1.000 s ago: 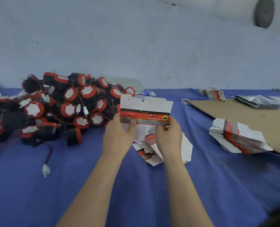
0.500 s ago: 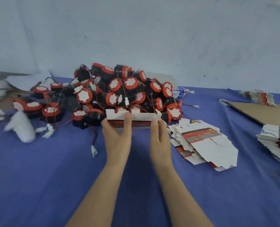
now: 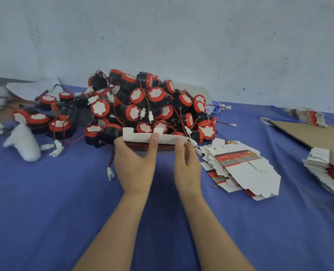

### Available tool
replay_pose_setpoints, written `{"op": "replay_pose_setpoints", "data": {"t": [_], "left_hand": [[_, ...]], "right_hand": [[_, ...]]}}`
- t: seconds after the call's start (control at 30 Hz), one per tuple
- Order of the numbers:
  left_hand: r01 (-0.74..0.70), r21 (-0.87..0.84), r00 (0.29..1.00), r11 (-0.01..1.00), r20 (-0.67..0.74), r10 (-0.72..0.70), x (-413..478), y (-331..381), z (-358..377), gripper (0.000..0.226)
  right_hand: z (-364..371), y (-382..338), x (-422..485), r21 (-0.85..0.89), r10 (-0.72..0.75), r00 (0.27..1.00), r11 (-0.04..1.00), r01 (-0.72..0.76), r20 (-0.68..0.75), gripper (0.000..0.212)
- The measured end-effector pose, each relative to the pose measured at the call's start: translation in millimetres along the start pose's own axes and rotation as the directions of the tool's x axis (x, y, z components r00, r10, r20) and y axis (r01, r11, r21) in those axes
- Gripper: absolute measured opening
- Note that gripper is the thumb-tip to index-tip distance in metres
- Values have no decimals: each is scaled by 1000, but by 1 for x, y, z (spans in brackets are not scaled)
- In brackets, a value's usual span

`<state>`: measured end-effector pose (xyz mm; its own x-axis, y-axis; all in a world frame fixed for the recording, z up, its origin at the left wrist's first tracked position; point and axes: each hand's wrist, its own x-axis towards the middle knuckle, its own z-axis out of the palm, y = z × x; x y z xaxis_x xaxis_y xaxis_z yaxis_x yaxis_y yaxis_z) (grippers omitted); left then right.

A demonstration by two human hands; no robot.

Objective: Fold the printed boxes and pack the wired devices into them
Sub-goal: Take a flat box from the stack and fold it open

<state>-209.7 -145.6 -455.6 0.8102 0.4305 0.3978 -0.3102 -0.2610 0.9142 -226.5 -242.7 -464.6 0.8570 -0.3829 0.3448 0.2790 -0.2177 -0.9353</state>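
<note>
Cardboard box [image 3: 154, 139] pinched in left hand [image 3: 134, 165] and right hand [image 3: 187, 165] grip (thumbs atop edge), perhaps against devices [image 3: 142, 102]

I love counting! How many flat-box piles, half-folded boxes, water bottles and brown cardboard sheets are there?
Flat-box piles: 3
Half-folded box: 1
Water bottle: 1
Cardboard sheet: 1
Total: 6

No lettering could be read. The top flat box blank [image 3: 238, 156] of the near stack bore a red band with a line of small print and a yellow emblem, both too blurred to make out. The water bottle [image 3: 214, 108] carried a blue label, likewise illegible, as was the dark red edge of the printed box [image 3: 156, 138] held by the left hand [image 3: 134, 165] and right hand [image 3: 187, 165].
</note>
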Motion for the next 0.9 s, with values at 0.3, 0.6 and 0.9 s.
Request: {"op": "replay_pose_setpoints", "data": {"t": [0.3,0.6,0.9], "left_hand": [[-283,109,952,953,157,265,-9,-5,5,85],[-159,-12,986,987,44,160,-6,2,5,78],[259,-413,959,873,-1,-285,12,8,-2,34]], "right_hand": [[-2,1,4,27,31,999,999,-31,-23,28],[0,-7,-2,43,-61,994,997,57,94,49],[6,-15,-11,-69,-213,968,972,223,131,19]]}}
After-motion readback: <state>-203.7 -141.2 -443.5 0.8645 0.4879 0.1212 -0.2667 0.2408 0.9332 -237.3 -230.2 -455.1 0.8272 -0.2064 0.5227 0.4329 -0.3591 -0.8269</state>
